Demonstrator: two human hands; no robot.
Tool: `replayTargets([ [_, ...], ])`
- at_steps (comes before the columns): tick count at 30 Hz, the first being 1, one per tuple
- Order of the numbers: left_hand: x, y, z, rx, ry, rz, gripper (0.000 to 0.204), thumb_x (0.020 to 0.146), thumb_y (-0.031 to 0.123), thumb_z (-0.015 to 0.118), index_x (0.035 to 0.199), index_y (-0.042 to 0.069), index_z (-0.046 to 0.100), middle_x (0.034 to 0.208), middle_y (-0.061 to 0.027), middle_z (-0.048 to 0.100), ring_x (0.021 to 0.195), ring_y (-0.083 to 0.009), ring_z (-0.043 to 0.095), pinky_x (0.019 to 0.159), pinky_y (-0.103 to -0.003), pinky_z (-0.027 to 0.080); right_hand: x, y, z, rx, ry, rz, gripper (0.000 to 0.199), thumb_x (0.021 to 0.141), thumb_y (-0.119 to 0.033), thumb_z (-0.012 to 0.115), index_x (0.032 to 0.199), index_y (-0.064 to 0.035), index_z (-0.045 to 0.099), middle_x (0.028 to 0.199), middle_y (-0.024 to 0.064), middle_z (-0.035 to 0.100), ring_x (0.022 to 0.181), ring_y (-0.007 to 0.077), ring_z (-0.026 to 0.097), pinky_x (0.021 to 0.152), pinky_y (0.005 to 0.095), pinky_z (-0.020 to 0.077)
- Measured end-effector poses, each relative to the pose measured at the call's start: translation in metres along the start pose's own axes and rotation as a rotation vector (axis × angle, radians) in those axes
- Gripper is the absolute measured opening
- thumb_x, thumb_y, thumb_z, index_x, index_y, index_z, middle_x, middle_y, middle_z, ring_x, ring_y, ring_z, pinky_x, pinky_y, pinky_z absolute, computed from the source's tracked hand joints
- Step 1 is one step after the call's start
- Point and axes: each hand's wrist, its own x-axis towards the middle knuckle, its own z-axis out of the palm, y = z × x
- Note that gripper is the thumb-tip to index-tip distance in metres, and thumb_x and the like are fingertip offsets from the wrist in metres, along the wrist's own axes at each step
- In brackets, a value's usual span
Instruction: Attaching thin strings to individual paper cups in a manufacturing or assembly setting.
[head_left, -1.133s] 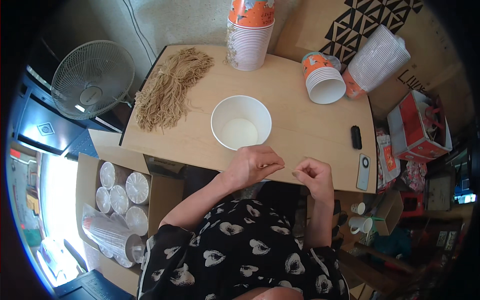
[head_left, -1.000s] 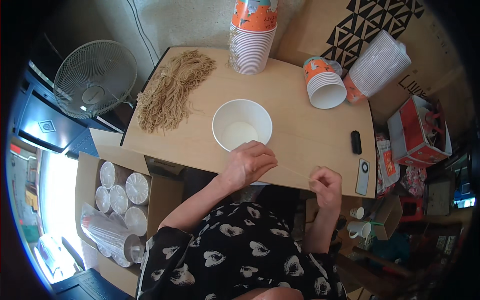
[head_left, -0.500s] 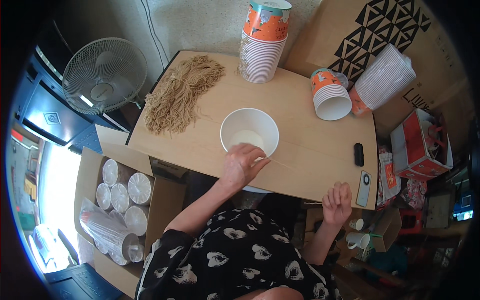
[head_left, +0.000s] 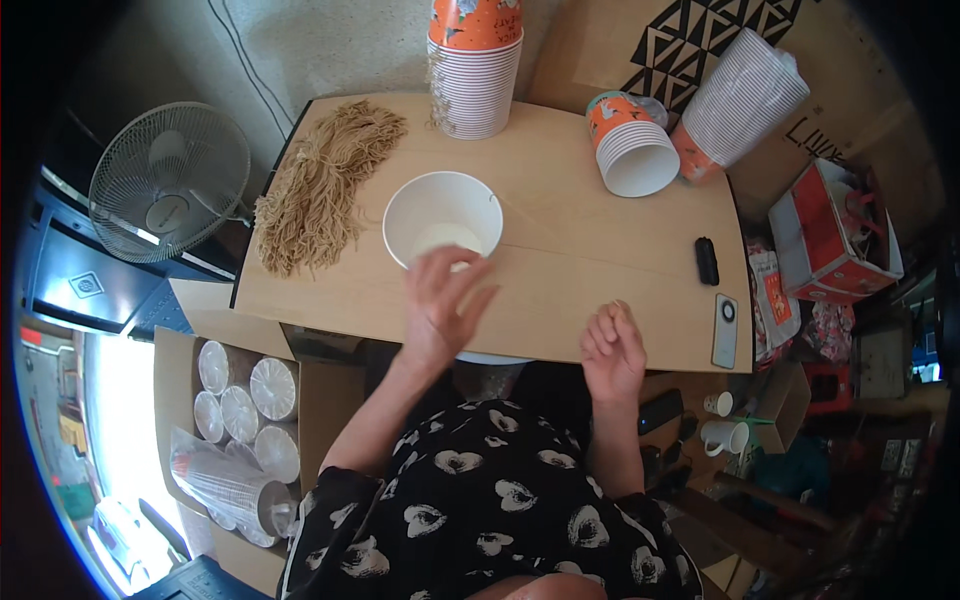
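A white paper tub stands on the table, its mouth facing up; a tiny mark shows at its right rim. My left hand is over the tub's near side, slightly blurred, fingers apart, with nothing visible in them. Near the table's front edge, my right hand is raised with its fingers curled together; I cannot make out what, if anything, is between them. A loose bundle of beige cords lies at the table's left. Behind the tub rises a tall stack of paper tubs, with thin strands hanging down its left side.
More stacked tubs lie on their side at the right, beside a wrapped stack. A black object and a grey phone-like device rest near the right edge. A carton of wrapped tubs stands at lower left, a fan above it.
My left hand's fingers have spread from a pinch on a thin cord, which no longer shows there. My right hand has moved inward, toward the table's front edge. The view has shifted.
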Motion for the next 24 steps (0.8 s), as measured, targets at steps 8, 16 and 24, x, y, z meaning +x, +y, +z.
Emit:
replayTargets([
  [8,-0.044,0.039,0.026,-0.985,-0.569,-0.572,0.033,0.095,0.016,0.075,0.122,-0.001,0.069,0.089,-0.0067,0.075,0.072,-0.0090,0.068,0.061,-0.023,0.055,0.006,0.029,0.023,-0.053,-0.060,0.001,0.009,0.105,-0.012,0.055,0.109,-0.0044,0.058,0.082,0.0017,0.050,0.066,0.0090,0.044,0.059,0.0244,0.0389],
  [16,-0.081,0.016,-0.002,-1.029,-0.590,-0.941,0.015,0.098,0.013,0.071,0.099,-0.001,0.077,0.079,-0.0013,0.073,0.065,-0.0047,0.063,0.055,-0.020,0.049,0.009,0.040,-0.032,-0.794,0.165,-0.019,0.017,0.101,-0.005,0.058,0.116,-0.0013,0.065,0.098,0.0085,0.066,0.081,0.0121,0.060,0.075,0.0276,0.0506],
  [24,-0.071,0.023,-0.014,-0.555,-0.586,-0.365,0.008,0.089,0.008,0.074,0.093,0.002,0.078,0.071,-0.0085,0.071,0.061,-0.0101,0.065,0.057,-0.028,0.051,-0.016,0.049,0.014,-1.350,-0.364,0.254,0.030,0.110,-0.019,0.046,0.128,0.0014,0.056,0.083,0.0134,0.069,0.074,0.0196,0.066,0.072,0.0322,0.0531],
])
